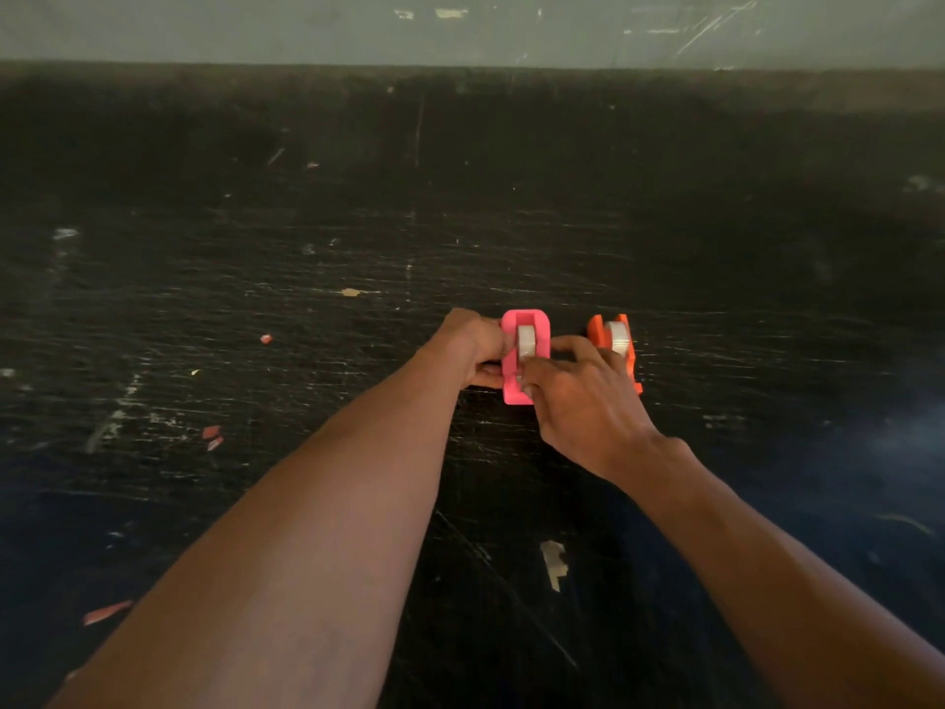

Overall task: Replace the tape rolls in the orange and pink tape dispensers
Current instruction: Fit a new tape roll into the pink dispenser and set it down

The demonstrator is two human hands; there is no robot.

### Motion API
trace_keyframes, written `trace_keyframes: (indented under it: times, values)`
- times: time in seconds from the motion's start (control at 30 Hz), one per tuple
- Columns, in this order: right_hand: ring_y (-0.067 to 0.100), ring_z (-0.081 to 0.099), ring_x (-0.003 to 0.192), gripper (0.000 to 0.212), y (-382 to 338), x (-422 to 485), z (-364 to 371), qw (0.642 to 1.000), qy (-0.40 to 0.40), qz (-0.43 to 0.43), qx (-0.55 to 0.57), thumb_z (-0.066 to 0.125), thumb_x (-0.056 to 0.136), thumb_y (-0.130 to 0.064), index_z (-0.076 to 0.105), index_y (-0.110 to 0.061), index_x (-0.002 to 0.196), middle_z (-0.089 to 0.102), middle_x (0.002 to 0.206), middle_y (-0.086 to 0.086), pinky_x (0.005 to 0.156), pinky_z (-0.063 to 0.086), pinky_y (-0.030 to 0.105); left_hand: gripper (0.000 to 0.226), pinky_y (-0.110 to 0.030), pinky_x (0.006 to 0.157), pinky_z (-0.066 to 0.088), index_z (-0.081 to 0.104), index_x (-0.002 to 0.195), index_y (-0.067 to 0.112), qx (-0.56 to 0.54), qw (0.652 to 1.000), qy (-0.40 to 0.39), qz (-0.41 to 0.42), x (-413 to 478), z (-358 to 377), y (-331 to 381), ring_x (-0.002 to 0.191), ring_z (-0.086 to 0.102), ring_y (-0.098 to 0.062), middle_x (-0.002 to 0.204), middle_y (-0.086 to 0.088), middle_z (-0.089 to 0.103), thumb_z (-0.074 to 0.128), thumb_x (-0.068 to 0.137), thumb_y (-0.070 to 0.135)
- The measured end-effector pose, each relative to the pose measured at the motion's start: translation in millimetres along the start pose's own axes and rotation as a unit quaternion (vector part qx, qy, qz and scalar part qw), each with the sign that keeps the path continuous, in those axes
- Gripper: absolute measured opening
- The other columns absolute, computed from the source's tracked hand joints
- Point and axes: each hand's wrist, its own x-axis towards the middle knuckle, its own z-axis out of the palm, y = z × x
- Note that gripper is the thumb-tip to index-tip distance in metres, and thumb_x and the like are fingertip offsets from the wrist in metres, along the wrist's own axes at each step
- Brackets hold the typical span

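Both arms reach out over a scratched black tabletop (358,248). Pink tape dispenser (511,386) sits between the two hands, flat on the table, long axis running away from the person. Left hand (473,345) is curled closed against the dispenser's left wall, thumb and fingers pressed on it, bracing it. A clear tape roll (525,341) sits upright in the pink dispenser's well, toward the far end. Right hand (578,396) comes in from the right, fingers bent and partly closed; thumb and forefinger tips meet at the near part of the pink dispenser just below the roll. Whether they pinch the tape end or only touch the plastic, cannot tell, too small. Orange tape dispenser (595,332) stands just beyond the right hand's knuckles, near the pink one but apart from it, partly hidden by the fingers. It carries its own tape roll (617,339), seated upright. Neither hand touches the orange unit as far as visible. Small red and pale scraps (212,437) lie on the table left of the left forearm, a pale tape patch (555,560) between the forearms.
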Motion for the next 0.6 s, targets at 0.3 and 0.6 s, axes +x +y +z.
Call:
trace_keyframes:
  times: [0.3, 0.6]
  values:
    - [0.028, 0.039, 0.138, 0.031, -1, -14, 11, 0.999, 0.035, -0.001, -0.023, 0.058, 0.093, -0.023, 0.065, -0.021, 0.123, 0.062, 0.136, -0.001, 0.109, 0.032, 0.054, 0.032, -0.042, 0.079, 0.065, 0.067, 0.129, 0.01, 0.028, 0.998, 0.05, 0.004, 15, 8, -3, 0.094, 0.076, -0.028, 0.115, -0.017, 0.073, 0.065, 0.097, 0.009]
    - [0.028, 0.057, 0.105, 0.019, -2, -22, 33, 0.996, 0.082, 0.012, -0.045, 0.064, 0.09, -0.023, 0.073, -0.021, 0.107, 0.065, 0.114, 0.006, 0.088, 0.047, 0.047, 0.034, -0.037, 0.073, 0.064, 0.065, 0.132, 0.011, 0.037, 0.998, 0.053, 0.011, 17, 9, -3, 0.095, 0.076, -0.025, 0.118, -0.014, 0.073, 0.063, 0.098, 0.012]
